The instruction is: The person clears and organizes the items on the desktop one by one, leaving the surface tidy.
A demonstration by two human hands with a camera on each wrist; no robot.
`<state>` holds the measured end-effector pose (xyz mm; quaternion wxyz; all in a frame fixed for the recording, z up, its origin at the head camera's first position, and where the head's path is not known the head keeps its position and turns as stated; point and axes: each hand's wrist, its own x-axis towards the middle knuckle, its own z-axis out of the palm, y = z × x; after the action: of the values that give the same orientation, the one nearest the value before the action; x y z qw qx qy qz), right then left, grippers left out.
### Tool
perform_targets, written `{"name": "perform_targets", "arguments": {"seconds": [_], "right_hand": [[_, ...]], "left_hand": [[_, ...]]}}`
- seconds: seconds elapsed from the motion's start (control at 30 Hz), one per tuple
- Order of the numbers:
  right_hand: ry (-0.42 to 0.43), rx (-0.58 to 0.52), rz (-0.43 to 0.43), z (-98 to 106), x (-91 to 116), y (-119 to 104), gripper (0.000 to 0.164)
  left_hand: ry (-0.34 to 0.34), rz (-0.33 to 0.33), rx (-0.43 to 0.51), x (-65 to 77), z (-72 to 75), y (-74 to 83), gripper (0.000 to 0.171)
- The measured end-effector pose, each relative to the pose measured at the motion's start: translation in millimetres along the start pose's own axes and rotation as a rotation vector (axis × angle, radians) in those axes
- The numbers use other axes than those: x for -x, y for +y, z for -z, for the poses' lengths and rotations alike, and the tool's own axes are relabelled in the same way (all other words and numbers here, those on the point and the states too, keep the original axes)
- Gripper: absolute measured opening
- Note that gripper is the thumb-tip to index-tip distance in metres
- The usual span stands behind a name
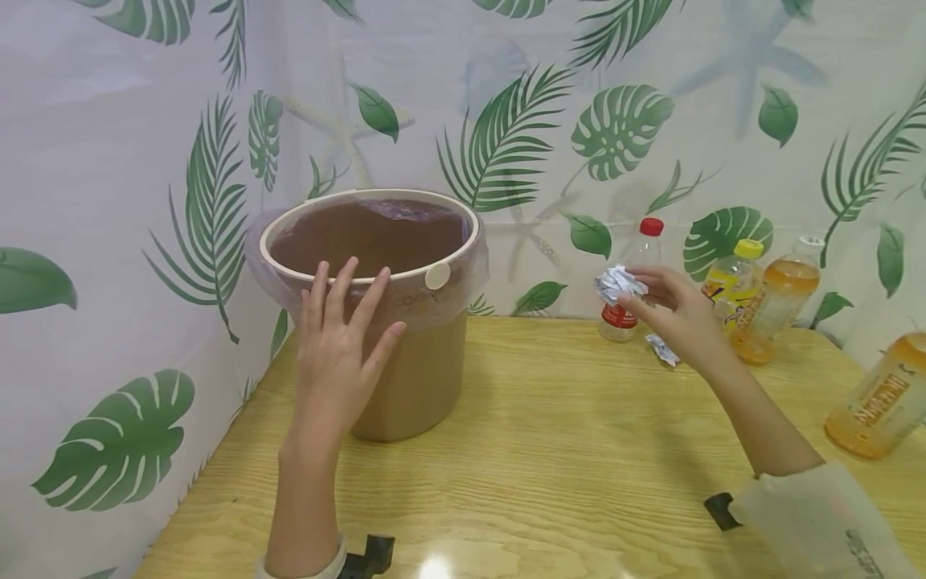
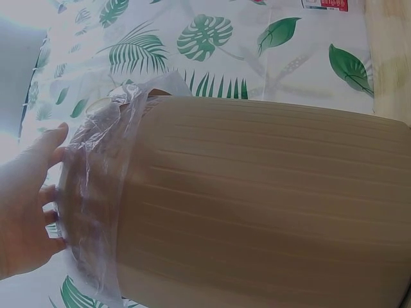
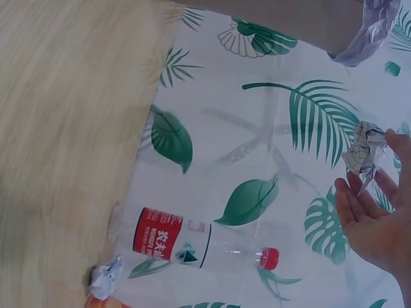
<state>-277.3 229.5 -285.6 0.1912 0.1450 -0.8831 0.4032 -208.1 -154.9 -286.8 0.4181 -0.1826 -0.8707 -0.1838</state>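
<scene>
My right hand (image 1: 680, 314) pinches a crumpled ball of paper (image 1: 618, 285) between thumb and fingers, raised above the table. In the right wrist view the paper ball (image 3: 367, 151) shows printed lines. My left hand (image 1: 336, 346) touches the near rim of a brown trash can (image 1: 412, 378), its fingers spread and fairly straight. A clear plastic bag (image 2: 96, 160) lines the can and folds over its rim. Behind the right hand stands a clear bottle with a red cap (image 3: 192, 240). A second crumpled paper (image 1: 661, 351) lies on the table beside that bottle.
Right of the hand stand a yellow-capped bottle (image 1: 734, 281) and a white-capped bottle of orange drink (image 1: 777, 301). Another orange drink bottle (image 1: 878, 402) stands nearer, at the right edge. A leaf-patterned sheet (image 1: 521, 145) hangs behind the wooden table (image 1: 550, 466).
</scene>
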Motion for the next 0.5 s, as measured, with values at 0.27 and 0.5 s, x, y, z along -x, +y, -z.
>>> {"name": "perform_targets", "arguments": {"seconds": [0.27,0.5], "right_hand": [[-0.004,-0.035,0.08,-7,-9,-18,0.045],[-0.034,-0.061,0.095,-11,-15,-39,0.044]], "left_hand": [[0.001,0.001,-0.002,-0.3,0.3,-0.5,0.057],[0.01,-0.008,-0.004,-0.3,-1.5,-0.5,0.057]]}}
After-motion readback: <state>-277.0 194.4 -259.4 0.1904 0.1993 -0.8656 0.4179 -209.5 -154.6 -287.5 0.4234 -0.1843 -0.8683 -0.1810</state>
